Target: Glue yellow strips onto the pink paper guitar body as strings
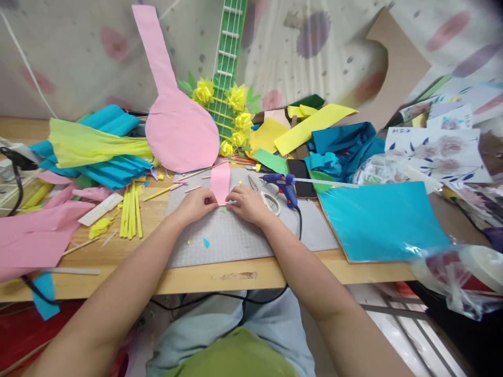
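Observation:
A small pink paper strip [220, 180] lies lengthwise on the grey cutting mat [220, 246]. At its near end, my left hand [198, 203] pinches the left corner while my right hand [247, 203] pinches the right one. The near edge between my fingertips looks rolled, perhaps round a thin stick; I cannot tell for sure. White-handled scissors [270, 203] lie just right of my right hand. Beyond them rests a blue glue gun [285, 186] with a long clear glue stick in its back. Thin wooden sticks [192, 189] lie left of the strip.
Behind stand a pink guitar-shaped cutout [183, 131] and a green paper guitar [226, 68] with yellow flowers. Yellow paper strips [131, 209] and pink crepe paper [43, 230] lie left. A blue sheet [381, 220], a phone [302, 177] and the glue gun's cord [301, 222] are right.

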The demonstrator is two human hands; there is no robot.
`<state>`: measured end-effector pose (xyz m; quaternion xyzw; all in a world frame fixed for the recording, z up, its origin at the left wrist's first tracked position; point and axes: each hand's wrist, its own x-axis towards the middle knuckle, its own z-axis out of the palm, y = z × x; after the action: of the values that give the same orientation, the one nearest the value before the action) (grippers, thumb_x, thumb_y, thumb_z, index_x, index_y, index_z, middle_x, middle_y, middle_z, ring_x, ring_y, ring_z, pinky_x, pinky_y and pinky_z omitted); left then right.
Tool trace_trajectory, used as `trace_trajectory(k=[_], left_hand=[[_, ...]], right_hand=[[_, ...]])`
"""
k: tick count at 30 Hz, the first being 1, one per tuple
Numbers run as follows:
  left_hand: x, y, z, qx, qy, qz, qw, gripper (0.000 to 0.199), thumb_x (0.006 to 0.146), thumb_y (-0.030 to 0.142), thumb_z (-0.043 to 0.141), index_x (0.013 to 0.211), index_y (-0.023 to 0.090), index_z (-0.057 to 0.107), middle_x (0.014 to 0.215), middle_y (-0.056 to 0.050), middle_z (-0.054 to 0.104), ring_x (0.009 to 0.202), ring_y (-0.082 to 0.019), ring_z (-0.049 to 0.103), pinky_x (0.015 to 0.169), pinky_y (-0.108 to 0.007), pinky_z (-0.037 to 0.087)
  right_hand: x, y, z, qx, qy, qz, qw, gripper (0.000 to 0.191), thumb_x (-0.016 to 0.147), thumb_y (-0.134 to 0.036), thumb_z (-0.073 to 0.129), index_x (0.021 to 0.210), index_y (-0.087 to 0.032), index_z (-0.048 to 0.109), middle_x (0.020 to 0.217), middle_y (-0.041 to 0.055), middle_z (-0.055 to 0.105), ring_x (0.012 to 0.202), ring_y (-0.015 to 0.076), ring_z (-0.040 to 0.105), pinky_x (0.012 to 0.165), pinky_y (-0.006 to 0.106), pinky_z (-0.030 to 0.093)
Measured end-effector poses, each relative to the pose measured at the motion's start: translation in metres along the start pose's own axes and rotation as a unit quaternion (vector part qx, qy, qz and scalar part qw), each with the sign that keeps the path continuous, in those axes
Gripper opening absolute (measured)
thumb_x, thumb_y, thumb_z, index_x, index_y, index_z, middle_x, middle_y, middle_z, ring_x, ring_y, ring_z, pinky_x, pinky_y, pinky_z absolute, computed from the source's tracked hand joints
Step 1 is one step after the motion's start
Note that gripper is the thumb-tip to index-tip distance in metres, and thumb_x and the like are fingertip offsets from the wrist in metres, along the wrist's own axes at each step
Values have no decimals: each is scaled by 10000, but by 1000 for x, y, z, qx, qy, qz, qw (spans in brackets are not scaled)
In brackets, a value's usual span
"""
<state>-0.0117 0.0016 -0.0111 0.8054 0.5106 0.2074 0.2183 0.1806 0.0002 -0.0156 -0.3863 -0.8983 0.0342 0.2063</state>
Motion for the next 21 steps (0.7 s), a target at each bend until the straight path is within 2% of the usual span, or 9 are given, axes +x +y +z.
trace_trajectory(k=[6,12,17,21], left_hand=[[-1,2,0,-1,-1,-10,1000,111,705,250,554,669,162,611,670,-7,593,625,-129,510,577,-246,360],[-4,-1,2,25,20,24,999,145,736,279,525,708,169,616,708,-17,596,673,-139,515,610,-255,371],[-6,-4,1,42,43,76,995,191,711,343,579,792,177,626,765,-26,597,724,-150,523,678,-274,388],[-4,-3,1,49,64,100,992,174,693,320,614,801,185,612,806,-27,596,797,-163,520,730,-284,386]], right_hand=[[1,0,2,-39,-30,-31,998,149,832,-249,504,854,-180,634,859,51,600,839,166,457,716,284,331],[3,-3,4,-52,-34,-30,998,198,853,-227,458,844,-160,645,845,65,609,823,167,462,708,282,329],[2,-1,6,-4,-17,6,1000,182,843,-247,484,845,-170,649,848,60,607,840,161,481,717,272,334],[2,0,7,46,-11,51,998,147,822,-241,520,828,-180,653,851,45,610,850,151,498,734,260,345]])
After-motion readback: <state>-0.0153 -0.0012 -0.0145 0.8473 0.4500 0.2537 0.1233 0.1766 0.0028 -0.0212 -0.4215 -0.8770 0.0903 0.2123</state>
